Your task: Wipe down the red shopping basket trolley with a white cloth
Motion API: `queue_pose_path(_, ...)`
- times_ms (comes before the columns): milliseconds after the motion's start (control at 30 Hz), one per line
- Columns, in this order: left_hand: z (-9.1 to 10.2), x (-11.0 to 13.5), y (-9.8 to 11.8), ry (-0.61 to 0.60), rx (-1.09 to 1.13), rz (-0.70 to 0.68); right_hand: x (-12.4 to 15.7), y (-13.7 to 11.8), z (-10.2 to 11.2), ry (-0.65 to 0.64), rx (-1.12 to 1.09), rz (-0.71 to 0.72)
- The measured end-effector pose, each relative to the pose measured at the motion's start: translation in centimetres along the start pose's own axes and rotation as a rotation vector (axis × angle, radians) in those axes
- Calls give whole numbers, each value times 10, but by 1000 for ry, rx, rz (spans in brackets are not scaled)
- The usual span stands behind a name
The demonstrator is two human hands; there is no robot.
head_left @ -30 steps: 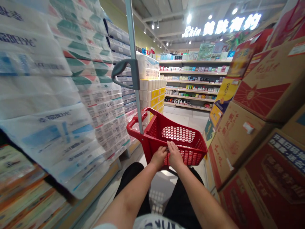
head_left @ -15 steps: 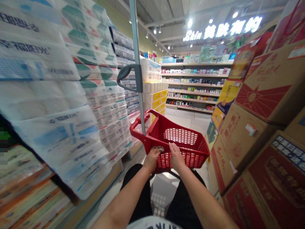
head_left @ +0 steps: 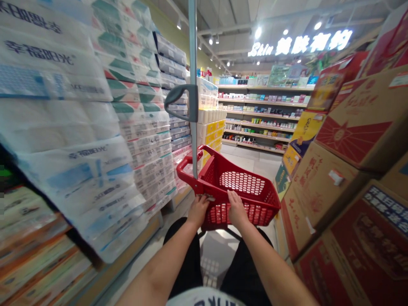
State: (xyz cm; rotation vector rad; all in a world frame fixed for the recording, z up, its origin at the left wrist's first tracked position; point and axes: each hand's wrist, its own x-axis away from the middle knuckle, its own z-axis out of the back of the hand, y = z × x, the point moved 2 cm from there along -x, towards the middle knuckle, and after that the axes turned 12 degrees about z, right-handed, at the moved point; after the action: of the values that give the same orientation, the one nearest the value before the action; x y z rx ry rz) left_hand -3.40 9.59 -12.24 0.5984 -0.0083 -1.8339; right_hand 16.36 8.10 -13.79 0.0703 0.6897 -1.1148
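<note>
A red plastic basket trolley [head_left: 219, 185] with perforated walls stands right in front of me. Its long grey pole [head_left: 194, 148], with a loop-shaped grip [head_left: 178, 102], rises from the left end. My left hand [head_left: 198, 210] rests against the near side wall below the pole, its fingers loosely bent. A small greyish piece [head_left: 211, 198] shows by its fingertips, too small to name. Further right, my right hand [head_left: 237, 209] lies on the same wall, fingers stretched out and tips at the rim. The part of the basket floor that shows has nothing on it.
Wrapped paper packs [head_left: 92, 157] are stacked high along the left. Cardboard cartons [head_left: 321, 182] are piled close on the right. A narrow strip of floor runs between them to shelves [head_left: 261, 112] of small goods at the back.
My left hand has slid a little left along the basket wall, away from the small greyish piece. The right hand keeps its place on the side. The pole appears slightly further right in view.
</note>
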Motion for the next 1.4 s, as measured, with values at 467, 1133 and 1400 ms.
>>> queue_pose_path(467, -33, 9, 15, -254, 192, 133, 0, 0, 5, -17, 31, -14)
queue_pose_path(1133, -25, -5, 50, -227, 341, -29, 7, -8, 13, 18, -39, -8)
queue_pose_path(1400, -25, -5, 58, -209, 322, -6, 9, -5, 13, 67, -64, 13)
